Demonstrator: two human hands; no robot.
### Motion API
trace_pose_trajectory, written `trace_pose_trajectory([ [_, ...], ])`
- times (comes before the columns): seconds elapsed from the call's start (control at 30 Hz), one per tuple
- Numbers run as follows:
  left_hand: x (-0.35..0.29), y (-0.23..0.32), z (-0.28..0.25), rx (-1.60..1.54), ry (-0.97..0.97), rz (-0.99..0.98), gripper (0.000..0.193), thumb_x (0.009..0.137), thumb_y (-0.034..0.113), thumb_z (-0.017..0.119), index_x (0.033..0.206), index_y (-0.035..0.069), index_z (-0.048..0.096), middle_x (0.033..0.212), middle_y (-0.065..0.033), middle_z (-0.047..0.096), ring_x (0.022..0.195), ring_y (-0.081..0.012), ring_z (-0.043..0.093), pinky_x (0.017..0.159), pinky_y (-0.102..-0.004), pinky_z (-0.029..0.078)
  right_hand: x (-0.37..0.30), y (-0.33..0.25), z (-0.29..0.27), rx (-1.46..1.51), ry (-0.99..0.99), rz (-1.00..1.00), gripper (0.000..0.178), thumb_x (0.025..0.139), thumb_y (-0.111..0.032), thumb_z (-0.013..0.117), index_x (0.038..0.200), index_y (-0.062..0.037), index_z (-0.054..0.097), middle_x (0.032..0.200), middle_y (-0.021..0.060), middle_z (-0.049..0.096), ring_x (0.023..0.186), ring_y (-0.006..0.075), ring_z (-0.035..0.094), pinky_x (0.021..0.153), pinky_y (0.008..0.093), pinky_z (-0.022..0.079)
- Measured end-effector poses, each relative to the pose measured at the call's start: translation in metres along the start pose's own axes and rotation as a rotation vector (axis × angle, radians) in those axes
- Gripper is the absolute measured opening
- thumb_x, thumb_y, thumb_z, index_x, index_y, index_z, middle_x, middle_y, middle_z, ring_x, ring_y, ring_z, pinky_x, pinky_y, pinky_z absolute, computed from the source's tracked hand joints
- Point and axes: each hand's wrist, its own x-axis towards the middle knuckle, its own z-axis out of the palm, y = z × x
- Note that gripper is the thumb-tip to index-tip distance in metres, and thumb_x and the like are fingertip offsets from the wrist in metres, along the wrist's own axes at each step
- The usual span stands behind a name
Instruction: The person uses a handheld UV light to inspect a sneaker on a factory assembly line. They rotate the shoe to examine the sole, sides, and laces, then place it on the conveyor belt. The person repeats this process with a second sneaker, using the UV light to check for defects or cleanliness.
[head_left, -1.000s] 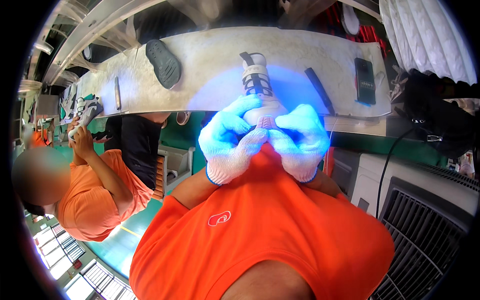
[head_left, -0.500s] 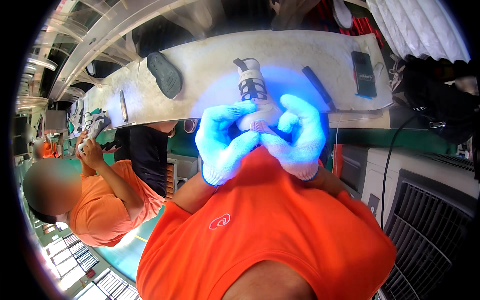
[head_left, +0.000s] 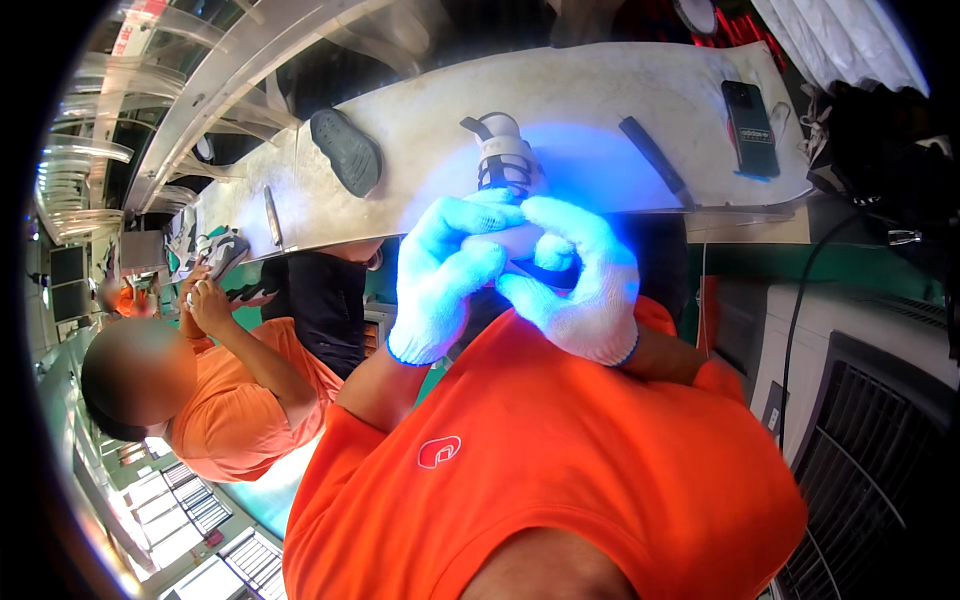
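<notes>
A pale shoe (head_left: 508,160) with dark crossing straps and a dark heel loop lies near the bench edge, heel end pointing away from me. My left hand (head_left: 440,280), in a white knit glove lit blue, is closed at the left of its toe end, thumb and fingers pressed in. On the other side, my right hand (head_left: 590,285), gloved alike, curls over the toe with its fingertips close to the left ones. Both hands hide most of the toe, and what lies between the fingertips is hard to see. Blue light falls on the gloves and bench top.
On the bench (head_left: 430,110) lie a dark grey shoe sole (head_left: 347,153), a dark flat bar (head_left: 655,160), a phone (head_left: 752,128) and a slim tool (head_left: 273,215). At left, a co-worker (head_left: 250,390) in orange handles another shoe. A black cable (head_left: 800,300) hangs at right.
My hands have drawn closer together over the toe, and the right fingers now reach across it. The pinkish piece at the toe is now covered. The whole view has shifted slightly.
</notes>
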Motion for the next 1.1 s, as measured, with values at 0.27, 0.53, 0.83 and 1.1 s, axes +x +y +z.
trace_pose_trajectory([
  [0.27,0.008,0.006,0.000,0.218,-0.049,0.062,0.047,0.096,0.023,0.089,0.133,0.000,0.072,0.142,-0.0151,0.072,0.128,-0.0249,0.070,0.113,-0.0425,0.056,0.007,0.008,-0.005,-0.026,-0.015,-0.046,0.075,0.082,-0.008,0.099,0.147,-0.0008,0.065,0.102,0.0067,0.071,0.076,0.0147,0.064,0.068,0.0313,0.057],
  [0.53,0.017,0.010,-0.005,0.458,-0.080,0.136,0.059,0.085,0.019,0.099,0.134,-0.002,0.075,0.139,-0.0173,0.075,0.127,-0.0258,0.073,0.112,-0.0424,0.057,0.012,0.021,-0.010,-0.042,-0.013,0.029,0.073,0.075,-0.017,0.104,0.138,-0.0060,0.070,0.105,0.0065,0.071,0.078,0.0179,0.065,0.069,0.0334,0.057],
  [0.83,0.029,0.016,-0.019,0.375,-0.080,0.094,0.055,0.079,0.012,0.098,0.125,-0.002,0.073,0.136,-0.0209,0.076,0.135,-0.0329,0.069,0.115,-0.0479,0.054,0.017,0.045,0.001,-0.025,0.002,-0.065,0.064,0.072,-0.024,0.107,0.122,-0.0084,0.071,0.104,0.0085,0.072,0.087,0.0259,0.071,0.074,0.0389,0.059],
  [1.1,0.032,0.034,-0.025,0.316,-0.096,-0.004,0.047,0.084,0.014,0.096,0.122,0.001,0.071,0.136,-0.0212,0.075,0.137,-0.0324,0.067,0.118,-0.0500,0.052,0.022,0.051,0.013,-0.052,-0.038,-0.053,0.069,0.072,-0.033,0.107,0.123,-0.0072,0.068,0.109,0.0124,0.072,0.093,0.0310,0.073,0.078,0.0422,0.060],
])
